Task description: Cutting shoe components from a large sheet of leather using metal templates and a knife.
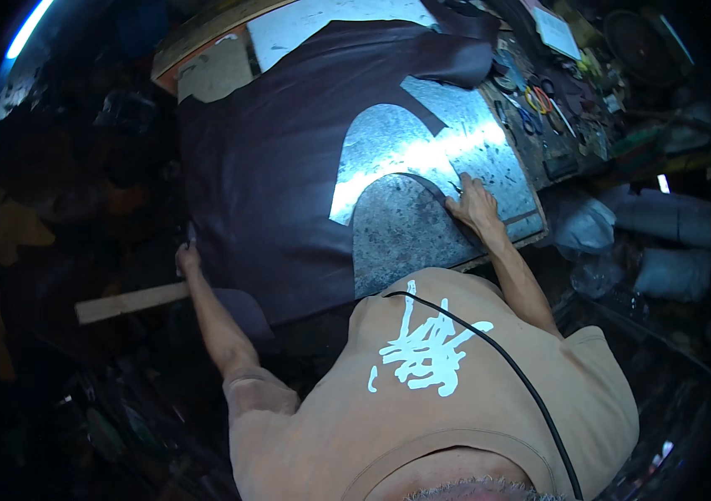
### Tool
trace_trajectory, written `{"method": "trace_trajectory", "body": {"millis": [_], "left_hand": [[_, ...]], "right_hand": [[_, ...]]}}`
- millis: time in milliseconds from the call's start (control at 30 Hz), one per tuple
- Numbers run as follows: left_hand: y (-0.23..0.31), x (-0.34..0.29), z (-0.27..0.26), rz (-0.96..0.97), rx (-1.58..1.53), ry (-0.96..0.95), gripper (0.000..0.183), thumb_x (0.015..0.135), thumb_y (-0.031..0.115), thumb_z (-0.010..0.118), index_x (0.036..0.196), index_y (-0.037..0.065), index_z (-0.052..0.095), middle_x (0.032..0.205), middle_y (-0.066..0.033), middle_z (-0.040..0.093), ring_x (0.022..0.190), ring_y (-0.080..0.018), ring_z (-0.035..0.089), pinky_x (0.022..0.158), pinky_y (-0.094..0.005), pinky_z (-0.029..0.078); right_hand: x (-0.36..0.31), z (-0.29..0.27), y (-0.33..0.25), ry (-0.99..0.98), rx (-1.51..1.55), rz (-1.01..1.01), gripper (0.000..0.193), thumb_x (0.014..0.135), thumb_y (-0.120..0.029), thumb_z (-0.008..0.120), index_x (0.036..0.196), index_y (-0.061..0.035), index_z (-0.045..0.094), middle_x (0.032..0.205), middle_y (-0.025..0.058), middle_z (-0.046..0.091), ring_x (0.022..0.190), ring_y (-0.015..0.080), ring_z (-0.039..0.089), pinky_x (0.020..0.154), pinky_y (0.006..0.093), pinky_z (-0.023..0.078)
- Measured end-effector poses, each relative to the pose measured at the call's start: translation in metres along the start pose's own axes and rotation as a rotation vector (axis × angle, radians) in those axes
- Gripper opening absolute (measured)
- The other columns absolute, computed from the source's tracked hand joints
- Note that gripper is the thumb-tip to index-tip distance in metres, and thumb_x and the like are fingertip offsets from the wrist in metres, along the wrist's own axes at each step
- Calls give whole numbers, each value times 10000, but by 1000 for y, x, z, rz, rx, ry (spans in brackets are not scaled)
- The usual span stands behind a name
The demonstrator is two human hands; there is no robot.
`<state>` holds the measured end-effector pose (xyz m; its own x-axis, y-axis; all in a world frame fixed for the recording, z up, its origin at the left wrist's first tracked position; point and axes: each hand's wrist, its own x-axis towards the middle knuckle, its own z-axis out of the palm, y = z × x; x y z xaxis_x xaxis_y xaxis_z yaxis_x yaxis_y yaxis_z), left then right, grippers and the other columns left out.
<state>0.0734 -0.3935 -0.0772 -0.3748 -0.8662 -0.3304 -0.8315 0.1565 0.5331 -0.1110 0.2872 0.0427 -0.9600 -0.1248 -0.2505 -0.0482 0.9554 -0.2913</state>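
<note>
A large dark brown leather sheet [264,184] lies across the worktable and hangs over its left side. My left hand [188,257] is closed at the sheet's left edge, with the fingers mostly in shadow. On the right, my right hand [477,204] rests over the shiny metal tabletop [497,167], fingers bent. Under its thumb runs a narrow curved leather strip [429,185]; what the fingertips hold is too small to make out. Arched openings in the leather bare the metal, and a speckled grey area [410,225] shows inside the curve nearest me.
Scissors [529,119] and other small tools crowd the table's right end. Wrapped bundles [673,271] and clear plastic bags [581,221] stand beyond that edge. A wooden board [130,302] juts out beside my left forearm. A black cable [523,376] crosses my shirt.
</note>
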Motion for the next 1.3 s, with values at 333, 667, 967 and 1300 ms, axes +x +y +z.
{"method": "trace_trajectory", "body": {"millis": [333,667,967,1300], "left_hand": [[172,-249,19,1028,138,255,160,902,150,568,887,-3,613,859,-180,623,814,-340,609,757,-415,495],[127,-241,36,910,457,189,394,881,347,612,1049,-7,648,1042,-244,619,994,-423,567,838,-481,464],[97,-276,64,402,464,297,836,783,536,693,1357,-12,429,1237,-296,515,1145,-456,496,936,-499,437],[101,-249,5,374,207,43,627,810,356,734,1251,-17,493,1112,-275,624,1023,-370,612,878,-409,461]], "right_hand": [[-5,-12,9,29,-87,-85,500,789,-319,673,1098,56,558,998,294,592,892,458,624,759,512,512],[-6,-35,72,-113,21,6,521,739,-312,683,1135,15,598,1030,261,646,971,406,621,813,470,488],[-40,-40,124,-118,505,209,327,796,-264,672,960,17,641,770,126,644,746,265,625,666,389,476],[58,-43,92,52,125,-105,647,781,-456,726,1216,-2,575,722,139,641,807,316,664,723,428,506]]}}
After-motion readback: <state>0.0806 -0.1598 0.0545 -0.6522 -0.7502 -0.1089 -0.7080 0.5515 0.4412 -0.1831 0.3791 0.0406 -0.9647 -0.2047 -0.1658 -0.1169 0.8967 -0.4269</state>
